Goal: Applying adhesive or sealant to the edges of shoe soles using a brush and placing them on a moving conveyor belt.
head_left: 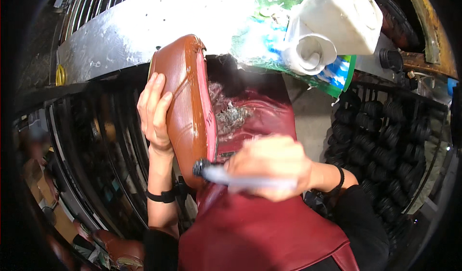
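Observation:
A brown leather shoe with a pink underside edge stands tilted over my lap, its far end close to the metal bench. My left hand is closed round its left side, with the fingers lying on the leather. In my right hand is a brush with a pale handle and a dark head. The brush head is at the near end of the shoe, by the pink edge; whether it touches cannot be made out. Motion blurs the right hand and the handle.
A dark red apron, smeared with dried residue, covers my lap. On the metal bench lie a green-and-blue plastic sheet, a white cup and a white jug. Black racks flank me; brown shoes lie lower left.

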{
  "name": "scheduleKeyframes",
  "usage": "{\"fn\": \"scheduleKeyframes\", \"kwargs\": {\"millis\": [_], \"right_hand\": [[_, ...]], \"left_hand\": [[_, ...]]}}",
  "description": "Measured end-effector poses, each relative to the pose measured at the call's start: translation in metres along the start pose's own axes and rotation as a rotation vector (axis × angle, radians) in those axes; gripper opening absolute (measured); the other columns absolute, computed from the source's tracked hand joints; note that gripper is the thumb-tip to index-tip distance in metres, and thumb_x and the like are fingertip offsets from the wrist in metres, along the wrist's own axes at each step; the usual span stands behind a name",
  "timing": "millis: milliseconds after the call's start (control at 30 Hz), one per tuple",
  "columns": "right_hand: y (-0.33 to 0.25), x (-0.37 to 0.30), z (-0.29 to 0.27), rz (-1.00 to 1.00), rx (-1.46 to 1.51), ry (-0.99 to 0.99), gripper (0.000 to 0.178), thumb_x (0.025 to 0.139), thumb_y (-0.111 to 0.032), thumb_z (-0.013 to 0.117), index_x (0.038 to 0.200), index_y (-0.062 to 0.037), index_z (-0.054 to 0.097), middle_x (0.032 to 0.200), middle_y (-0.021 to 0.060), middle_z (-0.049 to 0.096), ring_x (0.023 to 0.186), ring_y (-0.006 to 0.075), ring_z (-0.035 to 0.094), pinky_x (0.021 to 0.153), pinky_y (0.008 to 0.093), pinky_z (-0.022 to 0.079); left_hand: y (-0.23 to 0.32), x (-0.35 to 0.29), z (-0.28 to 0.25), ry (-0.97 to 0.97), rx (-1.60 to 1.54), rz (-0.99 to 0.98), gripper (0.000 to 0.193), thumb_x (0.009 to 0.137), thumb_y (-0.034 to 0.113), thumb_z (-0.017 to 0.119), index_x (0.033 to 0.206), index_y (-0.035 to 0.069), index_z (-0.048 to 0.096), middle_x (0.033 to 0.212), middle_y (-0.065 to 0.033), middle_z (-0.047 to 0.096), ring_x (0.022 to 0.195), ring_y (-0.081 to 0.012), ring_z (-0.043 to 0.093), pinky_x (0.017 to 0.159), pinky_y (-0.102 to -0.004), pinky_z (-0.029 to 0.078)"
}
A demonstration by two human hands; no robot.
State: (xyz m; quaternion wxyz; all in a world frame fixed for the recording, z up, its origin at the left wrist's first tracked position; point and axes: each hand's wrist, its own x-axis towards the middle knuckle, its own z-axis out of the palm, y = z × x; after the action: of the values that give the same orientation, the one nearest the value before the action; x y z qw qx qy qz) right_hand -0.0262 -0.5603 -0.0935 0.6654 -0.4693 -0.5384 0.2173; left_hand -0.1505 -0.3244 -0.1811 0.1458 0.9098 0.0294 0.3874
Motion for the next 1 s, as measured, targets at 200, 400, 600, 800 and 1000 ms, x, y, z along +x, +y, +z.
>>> {"fn": "scheduleKeyframes", "kwargs": {"millis": [200, 400, 600, 800, 1000], "right_hand": [[-0.032, 0.012, -0.021, 0.139, -0.004, -0.052, 0.033, 0.105, -0.023, 0.065, 0.115, 0.0078, 0.071, 0.092, 0.0138, 0.076, 0.078, 0.0235, 0.075, 0.066, 0.0324, 0.06], [-0.03, 0.032, -0.024, 0.599, 0.289, 0.414, 0.014, 0.096, -0.009, 0.078, 0.097, 0.0041, 0.074, 0.079, 0.0051, 0.074, 0.063, 0.0056, 0.064, 0.055, 0.0219, 0.048], [-0.051, 0.044, -0.029, 0.188, 0.035, 0.089, 0.015, 0.081, 0.0, 0.081, 0.091, 0.0069, 0.073, 0.083, 0.0169, 0.074, 0.069, 0.0229, 0.071, 0.062, 0.0309, 0.055], [-0.067, 0.08, -0.053, 0.113, -0.116, -0.002, 0.023, 0.074, -0.001, 0.081, 0.093, 0.0071, 0.072, 0.094, 0.0243, 0.075, 0.085, 0.0312, 0.078, 0.077, 0.0385, 0.065], [-0.057, 0.126, -0.078, -0.088, -0.195, -0.06, 0.028, 0.072, 0.001, 0.078, 0.098, 0.0079, 0.071, 0.1, 0.0227, 0.075, 0.09, 0.0326, 0.076, 0.08, 0.0394, 0.062]], "left_hand": [[0.007, 0.007, 0.002, 0.03, 0.033, -0.005, 0.035, 0.097, 0.011, 0.069, 0.129, 0.001, 0.06, 0.137, -0.0245, 0.067, 0.128, -0.0411, 0.066, 0.109, -0.0487, 0.051], [0.023, 0.027, -0.003, 0.001, 0.053, -0.051, 0.044, 0.09, 0.012, 0.073, 0.131, -0.001, 0.063, 0.138, -0.0223, 0.067, 0.129, -0.0401, 0.065, 0.11, -0.0485, 0.049], [0.03, 0.05, -0.008, -0.052, 0.084, -0.147, 0.048, 0.083, 0.003, 0.074, 0.13, -0.001, 0.064, 0.137, -0.0201, 0.068, 0.128, -0.0378, 0.065, 0.108, -0.047, 0.05], [0.027, 0.095, -0.018, -0.149, 0.03, -0.289, 0.051, 0.081, -0.001, 0.075, 0.13, 0.003, 0.064, 0.129, -0.0175, 0.071, 0.122, -0.0361, 0.068, 0.105, -0.0453, 0.052], [0.007, 0.134, -0.032, -0.315, -0.232, -0.531, 0.058, 0.075, 0.0, 0.081, 0.129, 0.004, 0.064, 0.121, -0.0164, 0.071, 0.113, -0.0361, 0.069, 0.098, -0.0405, 0.054]]}}
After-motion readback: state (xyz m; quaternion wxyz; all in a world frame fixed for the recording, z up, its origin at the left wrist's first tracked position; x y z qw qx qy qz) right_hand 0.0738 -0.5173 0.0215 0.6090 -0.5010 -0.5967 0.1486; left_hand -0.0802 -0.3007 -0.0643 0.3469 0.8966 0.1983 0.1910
